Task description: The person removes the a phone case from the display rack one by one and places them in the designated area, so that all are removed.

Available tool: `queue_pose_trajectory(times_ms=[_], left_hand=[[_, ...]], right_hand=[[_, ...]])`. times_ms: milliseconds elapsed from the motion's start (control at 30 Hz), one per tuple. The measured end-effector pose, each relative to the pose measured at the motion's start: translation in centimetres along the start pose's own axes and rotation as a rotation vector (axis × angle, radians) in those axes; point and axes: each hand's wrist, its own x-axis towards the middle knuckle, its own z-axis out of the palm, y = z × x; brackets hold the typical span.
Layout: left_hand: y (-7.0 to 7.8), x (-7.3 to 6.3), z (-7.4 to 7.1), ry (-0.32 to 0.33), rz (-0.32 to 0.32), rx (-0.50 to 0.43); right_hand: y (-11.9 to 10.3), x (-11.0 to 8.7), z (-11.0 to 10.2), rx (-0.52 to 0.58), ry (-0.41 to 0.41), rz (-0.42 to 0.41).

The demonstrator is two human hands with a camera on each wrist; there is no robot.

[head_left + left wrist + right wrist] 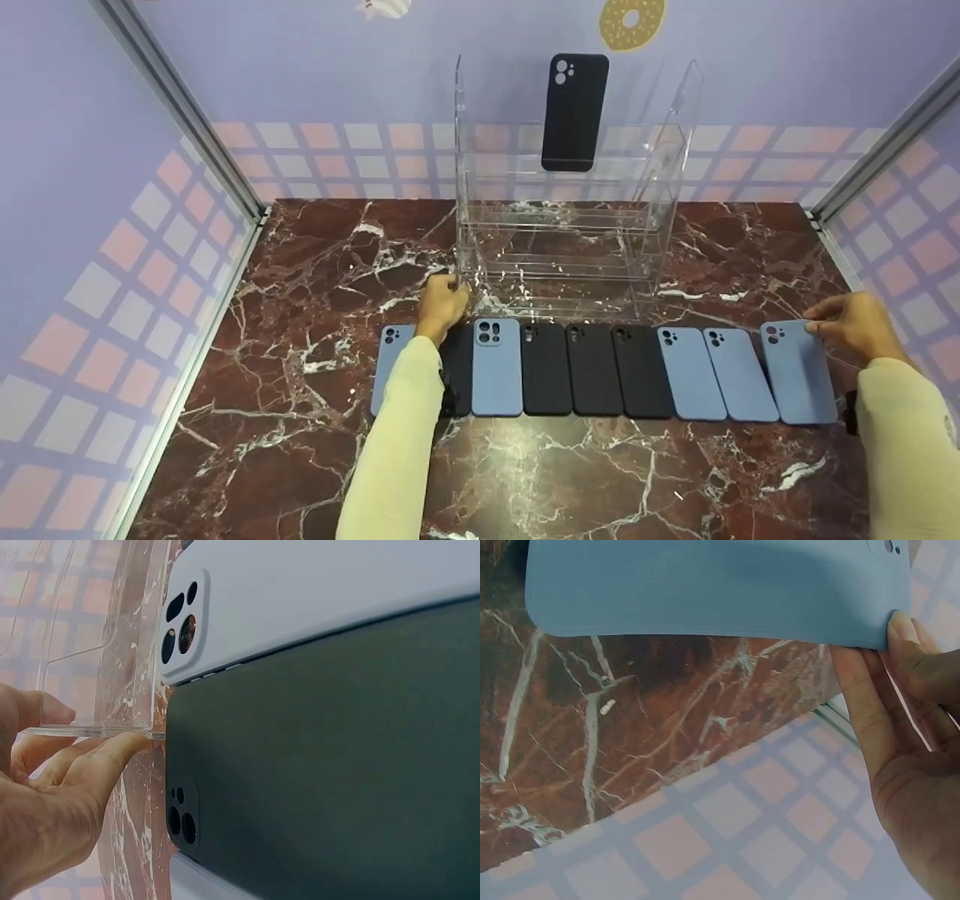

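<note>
My right hand [859,326] pinches the top corner of the rightmost blue phone case [802,382], thumb on its back, as the right wrist view also shows. That case is slightly tilted, its upper end off the marble. At the front left of a clear tiered acrylic stand [460,150], my left hand [442,304] grips the side panel's edge; the left wrist view has the thumb and fingers on either side of it. One black phone case [576,112] stands upright on the stand's upper tier. Below my left hand lies a black case [322,742], partly covered by my forearm in the head view.
Blue and black cases lie side by side in a row before the stand, among them a blue case with a square camera cutout [497,382] and a black case [547,375]. Patterned walls [127,247] enclose the marble tabletop [555,480] at the back and sides.
</note>
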Motion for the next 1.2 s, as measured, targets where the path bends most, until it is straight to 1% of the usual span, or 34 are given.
queue_pose_trajectory(times_ms=[133,367,500,700,900,1033,1133,1200], left_hand=[[0.0,0.1,0.0,0.002,0.010,-0.012],[0.1,0.1,0.0,-0.014,0.003,-0.028],[0.1,0.0,0.0,-0.011,0.001,-0.037],[0.1,0.0,0.1,-0.024,-0.001,-0.045],[0.3,0.0,0.0,-0.014,0.013,-0.012],[0.2,0.1,0.1,-0.013,0.020,-0.019],[0.1,0.1,0.1,-0.014,0.013,-0.023],[0.1,0.0,0.0,-0.015,0.007,-0.021]], right_hand=[[0.2,-0.1,0.3,-0.004,0.018,0.017],[0.6,-0.2,1.0,-0.008,0.054,0.055],[1.1,-0.2,1.5,-0.011,0.073,0.061],[1.6,-0.5,1.7,0.027,0.072,0.060],[1.3,-0.7,1.6,0.020,0.097,0.073],[0.7,-0.6,1.5,0.049,0.092,0.081],[0.0,-0.2,1.5,0.044,0.099,0.058],[-0.9,0.1,1.4,0.027,0.110,0.037]])
